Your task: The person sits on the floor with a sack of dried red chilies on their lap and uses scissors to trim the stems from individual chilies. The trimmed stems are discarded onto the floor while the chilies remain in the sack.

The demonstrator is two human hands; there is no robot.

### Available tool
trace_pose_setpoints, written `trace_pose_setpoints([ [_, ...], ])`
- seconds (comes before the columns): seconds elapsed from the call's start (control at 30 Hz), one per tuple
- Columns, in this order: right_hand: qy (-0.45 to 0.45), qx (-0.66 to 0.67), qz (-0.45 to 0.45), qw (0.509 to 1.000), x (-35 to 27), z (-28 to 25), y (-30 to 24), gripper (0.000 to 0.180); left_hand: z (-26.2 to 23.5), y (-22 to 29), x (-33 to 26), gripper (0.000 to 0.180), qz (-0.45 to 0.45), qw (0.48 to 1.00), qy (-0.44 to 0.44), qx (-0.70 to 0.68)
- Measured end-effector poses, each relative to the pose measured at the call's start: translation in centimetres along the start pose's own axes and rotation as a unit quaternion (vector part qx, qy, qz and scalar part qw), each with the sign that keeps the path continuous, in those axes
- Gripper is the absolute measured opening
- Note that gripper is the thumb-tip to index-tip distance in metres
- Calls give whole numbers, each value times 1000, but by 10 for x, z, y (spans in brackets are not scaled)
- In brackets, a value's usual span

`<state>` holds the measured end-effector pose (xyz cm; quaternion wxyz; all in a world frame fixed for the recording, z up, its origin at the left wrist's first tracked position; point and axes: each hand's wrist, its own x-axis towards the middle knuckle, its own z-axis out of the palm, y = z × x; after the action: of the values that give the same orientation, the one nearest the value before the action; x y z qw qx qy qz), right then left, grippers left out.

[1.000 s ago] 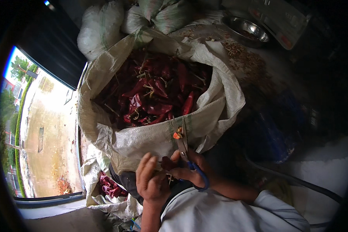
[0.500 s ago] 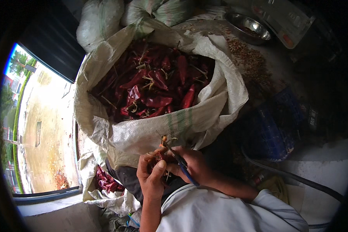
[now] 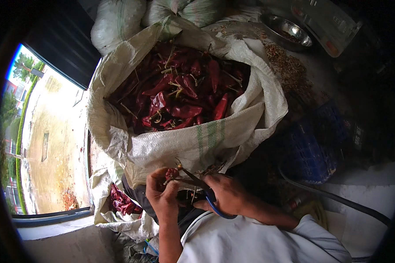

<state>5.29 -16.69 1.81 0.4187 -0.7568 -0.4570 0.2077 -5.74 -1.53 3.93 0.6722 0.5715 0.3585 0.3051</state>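
Note:
My left hand (image 3: 161,190) is closed around a bunch of dried red chili peppers (image 3: 171,174), which the fingers partly cover. In my right hand (image 3: 226,193) is a pair of scissors (image 3: 212,202) with blue handles. Its dark blades point up and left, at the stem end of the chilies. Just beyond both hands stands a large white woven sack (image 3: 166,149), its rim rolled back. Dried red chilies with pale stems (image 3: 180,94) fill it.
A smaller white sack (image 3: 140,229) with dried chilies (image 3: 123,201) sits at the lower left. Tied sacks (image 3: 118,26) stand behind. At the back right are a metal bowl (image 3: 289,33) and scattered bits (image 3: 287,65). A blue crate (image 3: 309,153) and dark hose (image 3: 338,198) lie right.
My left hand has shifted a little left with the chilies. The scissors have turned and their blades now show beside the stem end. The whole view has shifted slightly.

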Motion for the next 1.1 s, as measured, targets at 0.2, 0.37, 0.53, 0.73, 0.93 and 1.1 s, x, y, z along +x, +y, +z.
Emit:
trace_pose_setpoints([
  [0.2,46,-56,-13,997,-3,-11,-9,49,-6,-7,8,42,49,998,22,23],
  [0.37,31,-134,-13,990,1,-5,-9,42,-2,-6,-2,52,60,993,-13,96],
  [0.53,-34,60,-6,998,2,-5,-7,35,-4,0,-4,58,48,996,-35,63],
  [0.73,-198,508,67,836,-3,10,6,41,-12,-8,2,57,-1,995,-69,-67],
  [0.93,-240,656,97,709,-8,11,7,48,-13,-16,1,48,-10,979,-89,-184],
  [1.1,-184,716,24,673,-12,10,14,46,-17,8,13,14,39,987,-37,-150],
])
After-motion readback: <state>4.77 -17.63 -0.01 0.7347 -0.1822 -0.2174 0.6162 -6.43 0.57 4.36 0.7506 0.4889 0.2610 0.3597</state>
